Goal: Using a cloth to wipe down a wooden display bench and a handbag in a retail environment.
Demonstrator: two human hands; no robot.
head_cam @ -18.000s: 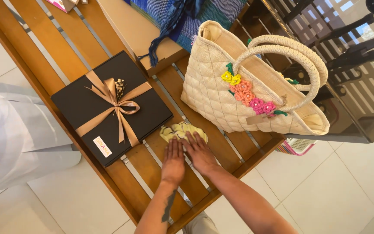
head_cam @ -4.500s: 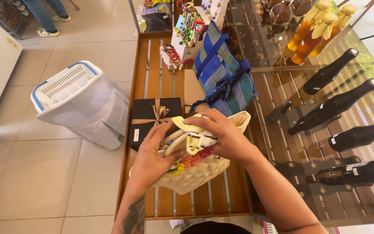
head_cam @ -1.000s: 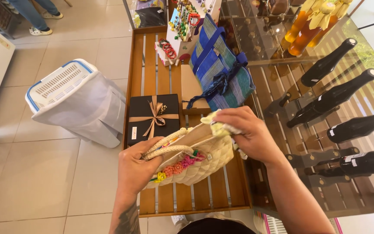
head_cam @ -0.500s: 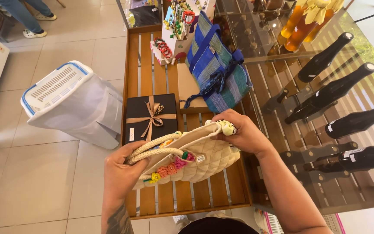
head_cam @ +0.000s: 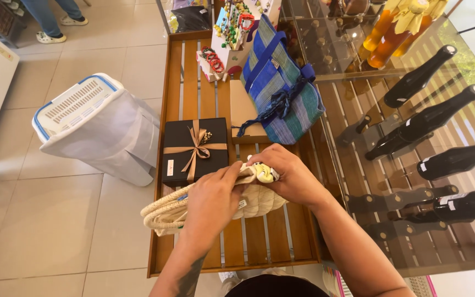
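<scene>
My left hand (head_cam: 211, 199) grips the woven cream bag (head_cam: 215, 206) on the slatted bench (head_cam: 248, 242); my right hand (head_cam: 287, 179) pinches a small yellowish cloth (head_cam: 263, 172) at its mouth, seemingly only partly tucked in.

I see a black square gift box (head_cam: 196, 151) on the wooden slat table (head_cam: 193, 71), tied with a tan ribbon bow. A small white label (head_cam: 170, 168) sits near its left edge. Dark bottles (head_cam: 457, 159) lie on the glass top at my right, and two carry little white labels (head_cam: 451, 202). A tiny white tag (head_cam: 242, 204) shows on the cream woven bag (head_cam: 215, 206)
</scene>
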